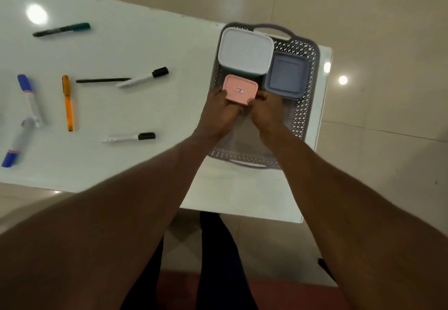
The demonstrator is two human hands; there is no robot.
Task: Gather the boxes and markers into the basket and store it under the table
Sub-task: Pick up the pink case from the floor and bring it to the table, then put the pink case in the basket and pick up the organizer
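Note:
A grey perforated basket (308, 106) stands at the right end of the white table (135, 106). Inside it sit a white-lidded box (244, 50) at the back left and a blue-grey box (287, 74) at the back right. A small pink box (240, 89) is in front of the white one, inside the basket. My left hand (218, 113) grips its left edge and my right hand (264, 111) grips its right edge. Several markers lie on the table to the left: a green one (61, 29), an orange one (68, 102), two blue-capped ones (30, 97) (17, 141), two black-capped ones (143, 77) (129, 137) and a thin black pen (103, 80).
The basket has a handle at the far end (269, 30) and one at the near end (247, 163). The table's right edge runs just beyond the basket. Beige floor tiles (388, 43) surround the table. My legs show below the table's near edge.

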